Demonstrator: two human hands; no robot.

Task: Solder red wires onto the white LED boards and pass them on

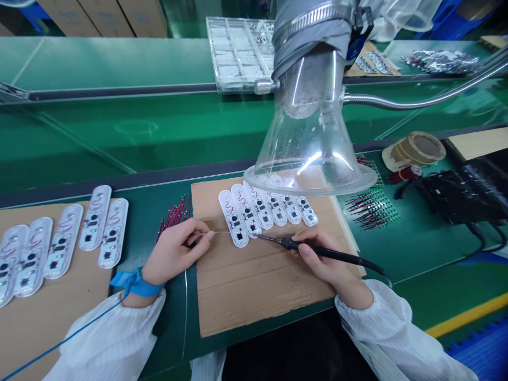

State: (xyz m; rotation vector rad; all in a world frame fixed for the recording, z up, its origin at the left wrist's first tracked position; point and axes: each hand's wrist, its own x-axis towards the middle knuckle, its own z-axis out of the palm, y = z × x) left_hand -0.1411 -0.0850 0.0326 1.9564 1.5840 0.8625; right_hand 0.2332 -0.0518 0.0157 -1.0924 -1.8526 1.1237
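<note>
My right hand (321, 254) grips a black soldering iron (309, 247), its tip touching the lower end of a white oblong circuit board (246, 210). Between the thumb and fingers of my left hand (182, 246) is pinched a thin solder wire (218, 232), which reaches toward the same spot. Several such boards lie side by side on a brown cardboard sheet (254, 291), each with dark chips and a red squiggle. The upper ends of some show through a clear funnel hood (309, 143). Around my left wrist is a blue strap (138, 282) with a cord.
On the left, more white boards (113, 233) lie on another cardboard sheet (75, 307). Red wires (174, 214) lie behind my left hand. At right are a pin-studded green piece (373, 206), a cardboard roll (415, 151) and a black device (460, 196). A clear compartment box (240, 53) stands on the shelf.
</note>
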